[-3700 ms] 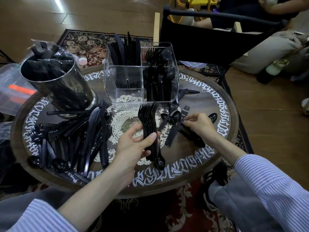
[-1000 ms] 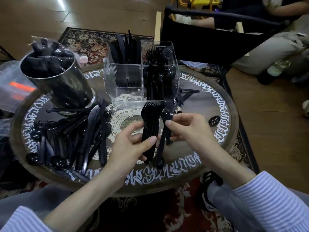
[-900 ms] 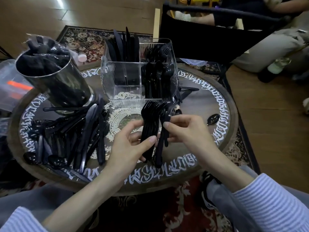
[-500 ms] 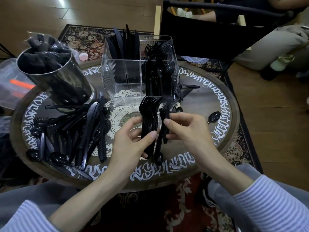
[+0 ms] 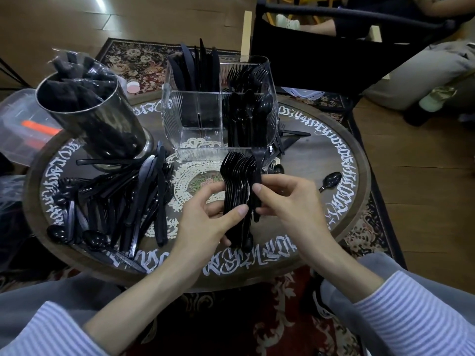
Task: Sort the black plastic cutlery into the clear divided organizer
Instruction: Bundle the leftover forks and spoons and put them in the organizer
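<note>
My left hand grips a nested stack of black forks, tines pointing away from me, just above the round table. My right hand pinches a single black fork upright against the right side of that stack. The clear divided organizer stands just beyond, with knives in its back left section, forks back right and spoons front right. A pile of loose black cutlery lies on the table's left half. One spoon lies alone at the right.
A metal cup stuffed with wrapped black items stands at the back left of the round wooden table. More loose pieces lie behind the organizer's right side. A black chair and a seated person are beyond the table.
My right hand left the loose pieces at the right, brought one fork to the stack in my left hand and is now setting it against the stack's right side.
</note>
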